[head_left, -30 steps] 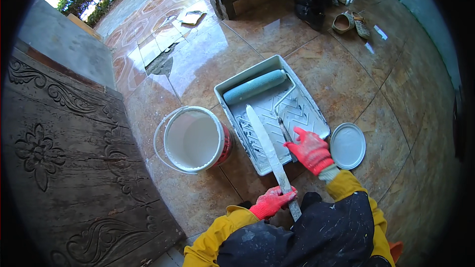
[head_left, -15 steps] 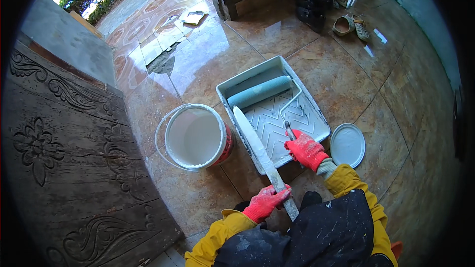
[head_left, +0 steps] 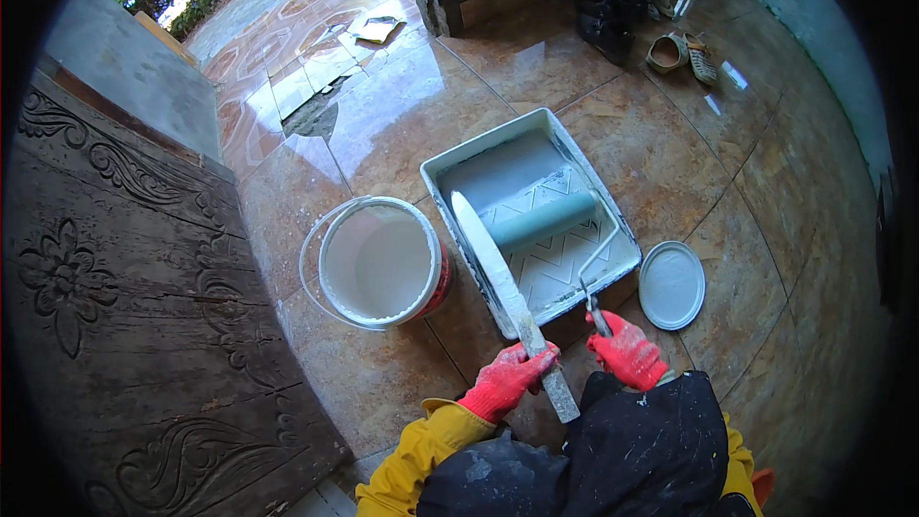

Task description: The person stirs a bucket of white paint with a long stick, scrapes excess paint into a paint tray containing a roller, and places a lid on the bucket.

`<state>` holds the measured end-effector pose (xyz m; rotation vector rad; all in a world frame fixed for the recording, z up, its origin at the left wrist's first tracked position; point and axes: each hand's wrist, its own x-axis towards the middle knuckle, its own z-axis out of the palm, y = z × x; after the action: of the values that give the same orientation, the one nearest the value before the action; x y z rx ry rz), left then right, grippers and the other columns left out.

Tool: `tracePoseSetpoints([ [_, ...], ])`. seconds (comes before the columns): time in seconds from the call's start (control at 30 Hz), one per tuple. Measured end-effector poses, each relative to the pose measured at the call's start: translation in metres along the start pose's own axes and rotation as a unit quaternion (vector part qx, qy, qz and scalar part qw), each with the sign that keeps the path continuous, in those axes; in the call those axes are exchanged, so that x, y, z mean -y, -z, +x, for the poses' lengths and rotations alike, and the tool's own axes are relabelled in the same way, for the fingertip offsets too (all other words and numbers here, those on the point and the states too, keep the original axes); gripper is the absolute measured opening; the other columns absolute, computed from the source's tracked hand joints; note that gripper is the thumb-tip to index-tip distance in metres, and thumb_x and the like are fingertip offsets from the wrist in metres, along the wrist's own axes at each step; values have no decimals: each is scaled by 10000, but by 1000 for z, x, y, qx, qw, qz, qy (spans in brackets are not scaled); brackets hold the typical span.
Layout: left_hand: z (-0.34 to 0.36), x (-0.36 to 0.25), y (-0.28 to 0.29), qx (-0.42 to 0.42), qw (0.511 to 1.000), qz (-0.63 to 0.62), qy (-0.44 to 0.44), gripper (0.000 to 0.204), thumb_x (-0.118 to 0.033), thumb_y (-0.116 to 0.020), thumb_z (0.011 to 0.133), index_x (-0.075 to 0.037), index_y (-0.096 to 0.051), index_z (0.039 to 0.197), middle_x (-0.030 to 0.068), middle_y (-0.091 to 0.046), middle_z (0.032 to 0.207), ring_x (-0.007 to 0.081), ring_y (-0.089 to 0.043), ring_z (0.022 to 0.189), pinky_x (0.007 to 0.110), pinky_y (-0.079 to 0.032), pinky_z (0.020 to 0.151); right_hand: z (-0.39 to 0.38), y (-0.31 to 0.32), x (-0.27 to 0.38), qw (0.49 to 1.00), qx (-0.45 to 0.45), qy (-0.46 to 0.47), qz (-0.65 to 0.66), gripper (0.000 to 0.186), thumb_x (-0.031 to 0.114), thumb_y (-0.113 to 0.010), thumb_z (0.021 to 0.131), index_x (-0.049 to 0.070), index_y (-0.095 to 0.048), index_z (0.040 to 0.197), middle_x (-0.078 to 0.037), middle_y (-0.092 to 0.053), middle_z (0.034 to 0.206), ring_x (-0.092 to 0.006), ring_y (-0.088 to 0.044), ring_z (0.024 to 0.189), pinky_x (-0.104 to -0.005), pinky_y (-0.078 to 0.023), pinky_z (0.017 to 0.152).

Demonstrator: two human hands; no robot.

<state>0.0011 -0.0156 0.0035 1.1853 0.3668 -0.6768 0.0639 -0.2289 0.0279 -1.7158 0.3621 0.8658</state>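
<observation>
My left hand (head_left: 514,378), in a red glove, grips a flat, paint-smeared wooden stick (head_left: 493,263) whose whitened end leans over the left side of the paint tray (head_left: 620,268). In my right hand (head_left: 627,351), also red-gloved, is the handle of a paint roller (head_left: 543,220). Its pale blue-green sleeve lies across the middle of the tray's ridged slope. White paint pools in the tray's far end. Left of the tray stands an open bucket (head_left: 440,273), coated white inside, its wire handle hanging to the left.
A round white lid (head_left: 672,284) lies right of the tray. Carved dark wooden panels (head_left: 144,325) stand along the left. Shoes (head_left: 668,53) sit at the far right near a dark wooden piece of furniture (head_left: 436,0). Broken floor tiles (head_left: 316,110) lie toward the far left.
My right hand has drawn the roller toward me, from the far end of the tray to its middle. The paint pool is now uncovered. My left hand with the stick has hardly moved.
</observation>
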Motion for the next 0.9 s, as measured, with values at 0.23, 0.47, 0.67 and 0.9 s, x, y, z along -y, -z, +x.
tracePoseSetpoints([
  [0.23, 41, -12, -4, 12, 1000, 5, 19, 312, -343, -565, 925, -73, -616, 1071, 18, -639, 861, 89, -523, 632, 227, -416, 546, -6, 5, -55, 992, -24, -40, -116, 394, 137, -596, 826, 157, -545, 1217, -62, -620, 758, -156, -606, 599, -313, -480, 544],
  [0.47, 71, -22, -14, 44, 990, -133, -6, 289, -323, -563, 931, -51, -607, 1020, 27, -608, 812, 91, -496, 596, 221, -394, 519, 6, 21, -72, 954, -112, 122, -251, 416, 159, -619, 851, 119, -528, 1255, -86, -624, 899, -133, -607, 805, -288, -485, 702],
  [0.67, 89, -21, -28, 32, 995, -89, -6, 312, -359, -529, 948, -62, -598, 1013, 7, -577, 772, 93, -495, 593, 213, -404, 525, 2, 6, 34, 996, -35, 86, 7, 359, 271, -510, 948, 49, -531, 1230, -47, -616, 952, -108, -561, 791, -245, -453, 700],
  [0.9, 82, -39, -21, 19, 998, -17, -61, 365, -402, -445, 978, -79, -573, 1092, 8, -551, 817, 91, -523, 696, 237, -457, 623, 8, -6, 84, 988, 57, 66, -130, 295, 197, -567, 875, 39, -573, 1124, -36, -621, 825, -100, -572, 667, -263, -468, 609],
])
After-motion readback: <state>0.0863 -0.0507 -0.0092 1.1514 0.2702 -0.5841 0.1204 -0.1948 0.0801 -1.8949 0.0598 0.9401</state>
